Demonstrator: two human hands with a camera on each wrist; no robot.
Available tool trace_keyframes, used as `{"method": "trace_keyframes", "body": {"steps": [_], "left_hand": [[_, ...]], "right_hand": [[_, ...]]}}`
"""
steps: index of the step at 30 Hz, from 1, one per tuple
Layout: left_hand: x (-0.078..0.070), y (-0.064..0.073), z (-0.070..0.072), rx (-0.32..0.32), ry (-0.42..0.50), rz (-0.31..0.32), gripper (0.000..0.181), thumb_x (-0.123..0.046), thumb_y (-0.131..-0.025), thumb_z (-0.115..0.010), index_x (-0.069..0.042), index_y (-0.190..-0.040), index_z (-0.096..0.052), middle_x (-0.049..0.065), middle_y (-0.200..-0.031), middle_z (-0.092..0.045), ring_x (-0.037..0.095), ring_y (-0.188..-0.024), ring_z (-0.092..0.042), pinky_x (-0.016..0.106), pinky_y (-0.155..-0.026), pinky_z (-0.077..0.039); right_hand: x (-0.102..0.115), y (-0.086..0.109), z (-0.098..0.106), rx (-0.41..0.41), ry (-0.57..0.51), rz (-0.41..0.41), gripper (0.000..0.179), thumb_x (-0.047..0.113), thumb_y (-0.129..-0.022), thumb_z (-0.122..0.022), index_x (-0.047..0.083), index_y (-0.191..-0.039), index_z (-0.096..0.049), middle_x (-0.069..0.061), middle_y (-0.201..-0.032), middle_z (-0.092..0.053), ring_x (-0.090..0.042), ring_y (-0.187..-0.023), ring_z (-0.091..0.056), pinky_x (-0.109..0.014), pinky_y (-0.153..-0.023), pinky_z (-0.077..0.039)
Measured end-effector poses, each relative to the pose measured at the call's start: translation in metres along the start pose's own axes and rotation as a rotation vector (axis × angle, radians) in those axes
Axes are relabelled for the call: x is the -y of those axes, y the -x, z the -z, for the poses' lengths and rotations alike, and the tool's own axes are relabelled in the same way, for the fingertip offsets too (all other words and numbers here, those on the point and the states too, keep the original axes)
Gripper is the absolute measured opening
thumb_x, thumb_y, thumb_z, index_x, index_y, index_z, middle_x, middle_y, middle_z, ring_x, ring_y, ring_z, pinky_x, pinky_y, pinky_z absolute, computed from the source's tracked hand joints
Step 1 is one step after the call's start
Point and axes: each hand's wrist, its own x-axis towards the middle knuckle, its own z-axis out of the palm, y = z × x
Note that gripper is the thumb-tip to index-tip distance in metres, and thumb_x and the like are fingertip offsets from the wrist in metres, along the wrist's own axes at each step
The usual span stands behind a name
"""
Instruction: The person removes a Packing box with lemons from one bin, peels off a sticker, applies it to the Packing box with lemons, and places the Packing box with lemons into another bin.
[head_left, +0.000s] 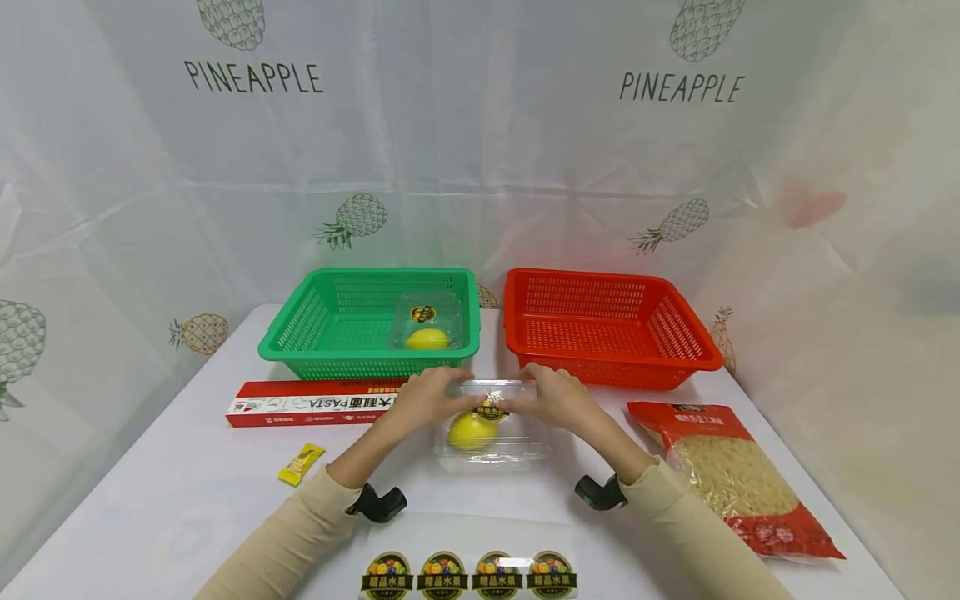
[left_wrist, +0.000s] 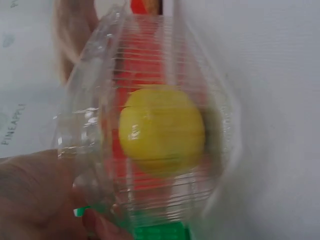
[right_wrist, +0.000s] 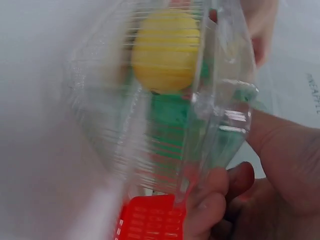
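Note:
In the head view a clear plastic clamshell box [head_left: 517,437] is at the middle of the table, with a yellow lemon [head_left: 471,432] inside on its left side. A round black-and-gold fruit sticker [head_left: 491,408] is on its lid. My left hand [head_left: 429,402] grips the far left corner, thumb over the top. At the far right corner my right hand [head_left: 557,402] holds it the same way, with curled fingers [right_wrist: 207,205] on the rim in the right wrist view. Through the ribbed side the lemon [left_wrist: 162,130] shows large in the left wrist view.
Behind stand a green basket [head_left: 300,332] containing another boxed lemon [head_left: 427,338], and a red basket [head_left: 600,367]. A pasta box [head_left: 300,404] and small yellow packet [head_left: 301,464] lie left, a red pasta bag [head_left: 735,475] right. A sticker sheet [head_left: 465,533] lies in front.

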Motion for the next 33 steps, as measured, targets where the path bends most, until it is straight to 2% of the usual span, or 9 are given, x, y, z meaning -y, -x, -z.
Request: {"method": "trace_keyframes", "body": {"steps": [2, 5, 12, 15, 18, 21, 23, 28, 33], "left_hand": [[0.000, 0.000, 0.003, 0.052, 0.032, 0.018, 0.062, -0.053, -0.084, -0.072, -0.016, -0.133, -0.062, 0.004, -0.133, -0.065, 0.026, -0.123, -0.059, 0.051, -0.094, -0.049], [-0.003, 0.002, 0.006, 0.106, 0.042, 0.041, 0.074, -0.058, -0.080, -0.072, -0.014, -0.138, -0.057, 0.005, -0.140, -0.059, 0.029, -0.134, -0.050, 0.061, -0.106, -0.039], [-0.004, 0.005, 0.004, 0.108, -0.002, 0.039, 0.078, -0.064, -0.078, -0.071, -0.018, -0.139, -0.056, 0.009, -0.139, -0.058, 0.029, -0.127, -0.054, 0.050, -0.094, -0.051], [-0.002, 0.004, 0.004, 0.076, 0.002, 0.028, 0.070, -0.060, -0.080, -0.072, -0.020, -0.135, -0.060, 0.004, -0.136, -0.062, 0.027, -0.124, -0.057, 0.043, -0.085, -0.052], [-0.001, 0.002, 0.003, 0.032, 0.000, 0.013, 0.060, -0.056, -0.082, -0.072, -0.020, -0.129, -0.065, 0.000, -0.129, -0.067, 0.022, -0.101, -0.065, 0.031, -0.063, -0.045], [-0.001, 0.000, 0.001, -0.022, -0.018, -0.004, 0.052, -0.053, -0.083, -0.072, -0.020, -0.123, -0.069, 0.000, -0.120, -0.072, 0.016, -0.071, -0.058, 0.025, -0.046, -0.031], [-0.002, -0.001, -0.001, -0.063, -0.055, -0.012, 0.047, -0.053, -0.084, -0.071, -0.021, -0.119, -0.071, 0.000, -0.111, -0.074, 0.014, -0.061, -0.051, 0.024, -0.043, -0.025], [-0.005, -0.003, -0.006, -0.131, -0.141, -0.003, 0.043, -0.058, -0.084, -0.068, -0.025, -0.110, -0.074, -0.003, -0.090, -0.073, 0.014, -0.059, -0.047, 0.024, -0.041, -0.026], [-0.004, -0.003, -0.005, -0.088, -0.114, -0.002, 0.043, -0.056, -0.085, -0.069, -0.024, -0.113, -0.072, -0.002, -0.098, -0.074, 0.017, -0.061, -0.052, 0.025, -0.043, -0.029]], "right_hand": [[-0.001, 0.001, 0.002, 0.038, -0.027, 0.012, 0.073, 0.056, -0.073, -0.080, 0.011, -0.128, -0.063, -0.009, -0.117, -0.071, -0.024, -0.095, -0.066, -0.037, -0.073, -0.055], [0.001, 0.004, 0.002, 0.053, -0.010, 0.000, 0.081, 0.061, -0.069, -0.080, 0.012, -0.131, -0.060, -0.009, -0.123, -0.069, -0.026, -0.101, -0.065, -0.040, -0.077, -0.056], [0.002, 0.003, 0.001, 0.055, 0.022, -0.014, 0.083, 0.065, -0.068, -0.079, 0.013, -0.130, -0.060, -0.008, -0.121, -0.069, -0.024, -0.095, -0.063, -0.036, -0.073, -0.054], [-0.002, 0.001, 0.002, 0.060, -0.013, 0.012, 0.073, 0.058, -0.072, -0.080, 0.013, -0.126, -0.061, -0.006, -0.107, -0.071, -0.021, -0.086, -0.062, -0.033, -0.068, -0.053], [-0.004, -0.001, 0.002, 0.049, -0.034, 0.020, 0.063, 0.054, -0.075, -0.079, 0.012, -0.120, -0.064, -0.003, -0.086, -0.069, -0.018, -0.070, -0.057, -0.028, -0.057, -0.047], [-0.001, -0.002, 0.000, 0.002, -0.002, 0.013, 0.055, 0.053, -0.077, -0.078, 0.012, -0.111, -0.066, 0.000, -0.073, -0.065, -0.017, -0.061, -0.053, -0.027, -0.050, -0.042], [0.003, -0.004, -0.001, -0.037, 0.046, -0.007, 0.051, 0.055, -0.077, -0.077, 0.013, -0.105, -0.067, 0.001, -0.069, -0.063, -0.018, -0.059, -0.051, -0.027, -0.048, -0.040], [0.012, -0.007, -0.005, -0.076, 0.167, -0.060, 0.056, 0.064, -0.076, -0.072, 0.014, -0.100, -0.065, -0.002, -0.063, -0.055, -0.020, -0.058, -0.048, -0.027, -0.046, -0.036], [0.009, -0.006, -0.002, -0.037, 0.095, -0.042, 0.050, 0.055, -0.077, -0.077, 0.013, -0.100, -0.066, -0.002, -0.070, -0.062, -0.019, -0.060, -0.051, -0.027, -0.048, -0.039]]}}
